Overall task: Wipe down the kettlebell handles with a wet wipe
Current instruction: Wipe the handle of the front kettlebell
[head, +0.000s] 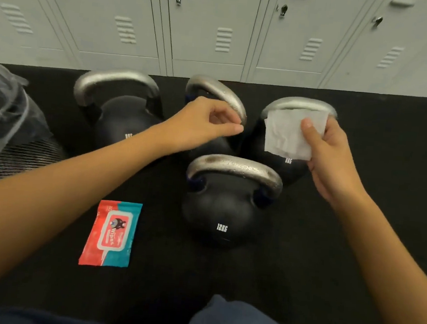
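Observation:
Several black kettlebells with bare steel handles stand on the black floor mat. My right hand [334, 157] grips a white wet wipe [284, 134], thumb on its face, held just in front of the handle [300, 103] of the back right kettlebell. My left hand [205, 125] hovers over the middle back kettlebell, close to its handle [221, 91], fingers loosely curled with nothing in them. The front kettlebell, marked 12KG, shows its handle [235, 167] free below both hands. The back left kettlebell [118, 117] stands untouched.
A red and teal wipes pack [112, 233] lies flat on the mat to the left of the front kettlebell. A bin with a clear plastic liner [2, 117] stands at far left. Grey lockers [211, 24] close off the back. My knee [239, 321] is at the bottom edge.

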A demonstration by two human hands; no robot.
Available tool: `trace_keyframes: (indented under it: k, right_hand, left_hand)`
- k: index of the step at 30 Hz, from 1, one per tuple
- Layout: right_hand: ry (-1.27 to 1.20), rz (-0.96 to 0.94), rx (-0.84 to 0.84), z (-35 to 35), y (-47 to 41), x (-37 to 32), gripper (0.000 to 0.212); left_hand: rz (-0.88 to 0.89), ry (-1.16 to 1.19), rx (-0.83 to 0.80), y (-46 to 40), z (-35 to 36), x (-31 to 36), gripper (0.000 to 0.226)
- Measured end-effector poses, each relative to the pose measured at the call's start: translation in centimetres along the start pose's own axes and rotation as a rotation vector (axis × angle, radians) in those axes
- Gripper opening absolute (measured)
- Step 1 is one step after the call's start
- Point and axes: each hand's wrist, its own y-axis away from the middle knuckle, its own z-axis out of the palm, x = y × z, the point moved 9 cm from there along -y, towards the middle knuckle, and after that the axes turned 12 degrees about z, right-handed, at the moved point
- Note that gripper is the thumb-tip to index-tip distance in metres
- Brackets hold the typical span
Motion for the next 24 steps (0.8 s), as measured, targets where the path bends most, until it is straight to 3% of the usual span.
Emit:
trace_keyframes:
  k: [5,8,13,16,19,24]
  right_hand:
    - [-0.008,0.071,0.112,-2.7,0.6,6.3,0.014]
    - [-0.013,0.09,0.121,-2.2,1.3,9.9,0.01]
    - [-0.069,0.056,0.133,-0.6,2.5,13.0,0.019]
    - [-0.206,0.126,0.076,0.8,3.7,14.3,0.037]
    - [-0.299,0.216,0.06,1.9,4.6,15.4,0.061]
    - [-0.271,0.228,0.15,2.1,2.8,13.9,0.061]
  left_hand:
    - [-0.104,-0.101,-0.118,4.4,0.9,-5.0,0.072]
    - [-0.179,-0.151,-0.167,7.2,2.4,-7.7,0.084]
    - [-0.134,-0.135,-0.039,8.7,3.3,-8.7,0.064]
    - [-0.151,-0.115,0.049,8.8,2.7,-9.2,0.053]
    - [-0.138,-0.134,0.041,8.8,2.6,-9.2,0.045]
    - [-0.119,-0.161,-0.01,8.7,2.5,-9.4,0.046]
